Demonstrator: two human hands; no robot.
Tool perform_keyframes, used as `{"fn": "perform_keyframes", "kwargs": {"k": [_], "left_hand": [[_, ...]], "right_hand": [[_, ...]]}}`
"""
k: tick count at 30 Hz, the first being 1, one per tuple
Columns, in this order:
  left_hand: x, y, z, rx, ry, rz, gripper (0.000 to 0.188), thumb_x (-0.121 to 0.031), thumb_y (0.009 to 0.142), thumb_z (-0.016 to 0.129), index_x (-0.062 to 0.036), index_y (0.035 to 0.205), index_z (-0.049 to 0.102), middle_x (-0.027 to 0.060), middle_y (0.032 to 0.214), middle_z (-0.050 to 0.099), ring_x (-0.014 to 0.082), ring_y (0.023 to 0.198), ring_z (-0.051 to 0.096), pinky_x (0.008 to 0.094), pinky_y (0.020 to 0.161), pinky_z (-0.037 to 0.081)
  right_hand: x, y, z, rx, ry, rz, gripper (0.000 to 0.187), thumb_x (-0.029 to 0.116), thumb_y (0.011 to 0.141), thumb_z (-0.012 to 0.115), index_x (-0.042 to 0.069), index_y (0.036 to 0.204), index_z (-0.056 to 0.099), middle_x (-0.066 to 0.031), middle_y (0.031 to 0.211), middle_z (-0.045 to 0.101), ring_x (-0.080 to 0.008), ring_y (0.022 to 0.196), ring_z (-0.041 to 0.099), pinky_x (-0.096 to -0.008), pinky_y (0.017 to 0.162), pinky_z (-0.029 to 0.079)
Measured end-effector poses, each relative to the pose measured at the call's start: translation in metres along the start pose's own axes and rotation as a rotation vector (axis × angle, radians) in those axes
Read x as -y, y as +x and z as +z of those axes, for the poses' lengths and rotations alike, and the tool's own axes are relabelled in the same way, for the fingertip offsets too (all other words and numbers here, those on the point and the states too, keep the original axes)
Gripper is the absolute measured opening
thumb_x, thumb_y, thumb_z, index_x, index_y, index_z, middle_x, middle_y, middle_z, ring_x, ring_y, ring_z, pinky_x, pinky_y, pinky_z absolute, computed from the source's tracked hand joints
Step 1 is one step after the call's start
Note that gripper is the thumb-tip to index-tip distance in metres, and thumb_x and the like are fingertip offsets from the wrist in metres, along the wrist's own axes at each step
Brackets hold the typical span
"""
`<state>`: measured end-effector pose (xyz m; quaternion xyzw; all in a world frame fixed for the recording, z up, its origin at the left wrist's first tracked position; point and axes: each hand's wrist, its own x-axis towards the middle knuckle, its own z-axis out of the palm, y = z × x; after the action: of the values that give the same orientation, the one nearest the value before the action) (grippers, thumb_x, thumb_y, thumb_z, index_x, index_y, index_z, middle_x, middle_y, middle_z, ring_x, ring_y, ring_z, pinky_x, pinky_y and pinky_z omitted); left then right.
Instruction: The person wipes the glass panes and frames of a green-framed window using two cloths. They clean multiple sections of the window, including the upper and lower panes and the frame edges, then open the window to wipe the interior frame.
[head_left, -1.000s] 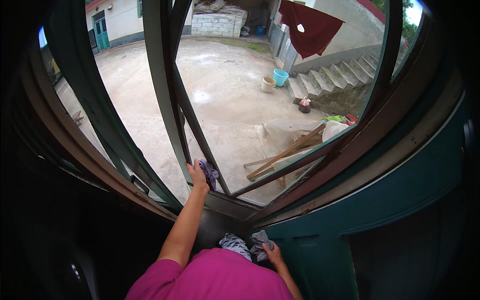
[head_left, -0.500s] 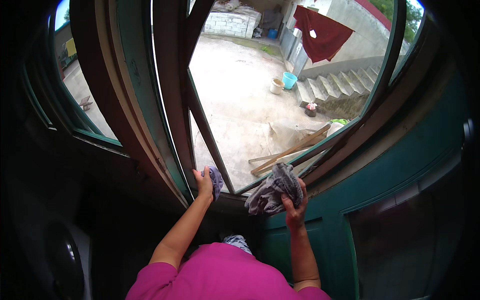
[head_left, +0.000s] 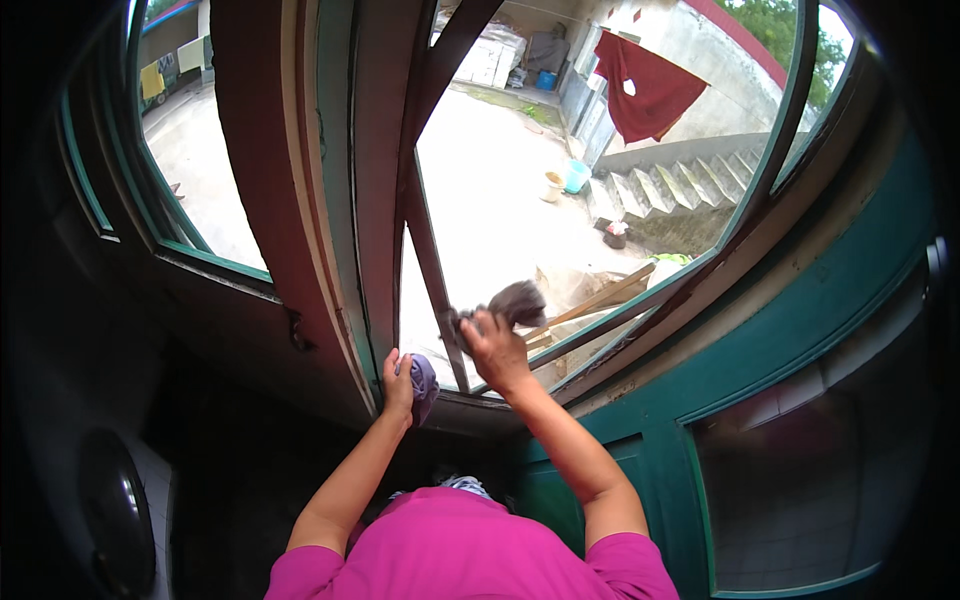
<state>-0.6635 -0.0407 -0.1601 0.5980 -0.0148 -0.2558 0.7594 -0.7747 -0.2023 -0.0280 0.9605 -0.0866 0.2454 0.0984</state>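
Note:
My left hand (head_left: 397,386) is closed on a bunched purple cloth (head_left: 424,388), low beside the window's upright frame. Further right and higher, my right hand (head_left: 497,352) grips a dark grey rag (head_left: 519,303), which is slightly blurred. This rag lies at the lower part of the window, by the slanting dark bar (head_left: 430,262) of the sash. Part of the rag is hidden behind my right fingers, and whether it presses on the pane or only on the bar I cannot tell.
A green door panel (head_left: 650,400) curves along the right. A thick dark red post (head_left: 262,150) stands left of the window. Through the window a yard shows a hanging red cloth (head_left: 645,90), concrete steps (head_left: 680,185), a blue bucket (head_left: 577,176) and wooden planks (head_left: 600,300).
My right hand has moved left and up with the grey rag, from the lower sash corner to the slanting bar. My left hand stays low by the frame, still holding the purple cloth.

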Motion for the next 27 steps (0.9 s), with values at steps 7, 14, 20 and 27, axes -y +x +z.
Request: {"fn": "perform_keyframes", "kwargs": {"k": [7,14,20,27], "left_hand": [[-0.014,-0.027,-0.041,0.237,0.024,-0.004,0.027,-0.015,0.109,0.054,-0.0074,0.128,0.07,0.0012,0.115,0.068,0.0093,0.101,0.058,0.0246,0.093,0.046],[-0.035,-0.047,-0.054,0.45,0.149,0.028,0.021,-0.016,0.106,0.057,-0.0064,0.111,0.075,-0.0026,0.098,0.068,0.0058,0.087,0.054,0.0224,0.082,0.045],[-0.045,-0.054,-0.047,0.592,0.207,0.069,0.027,-0.026,0.109,0.06,-0.0049,0.103,0.076,-0.0029,0.092,0.069,0.0052,0.083,0.053,0.0236,0.079,0.044],[-0.051,-0.051,-0.074,0.596,0.281,0.102,0.029,-0.03,0.108,0.062,-0.0056,0.101,0.077,-0.0011,0.091,0.072,0.0077,0.085,0.059,0.0262,0.08,0.047]], "right_hand": [[-0.031,-0.087,-0.009,0.609,0.275,0.129,0.049,0.006,0.082,0.069,0.032,0.124,0.073,-0.0178,0.117,0.067,-0.0431,0.104,0.068,-0.0498,0.085,0.059],[-0.102,0.107,-0.292,-0.756,-0.18,-0.13,0.042,0.005,0.094,0.066,0.015,0.135,0.07,-0.0168,0.133,0.064,-0.0371,0.124,0.059,-0.0453,0.112,0.044],[-0.185,0.176,-0.451,-1.018,-0.648,-0.079,0.044,-0.004,0.086,0.071,0.007,0.128,0.066,-0.016,0.13,0.063,-0.0376,0.123,0.06,-0.0451,0.105,0.051],[-0.148,0.036,-0.242,-0.364,-0.527,0.401,0.05,0.018,0.076,0.085,0.02,0.124,0.074,-0.0182,0.133,0.06,-0.0416,0.128,0.056,-0.0515,0.111,0.047]]}}
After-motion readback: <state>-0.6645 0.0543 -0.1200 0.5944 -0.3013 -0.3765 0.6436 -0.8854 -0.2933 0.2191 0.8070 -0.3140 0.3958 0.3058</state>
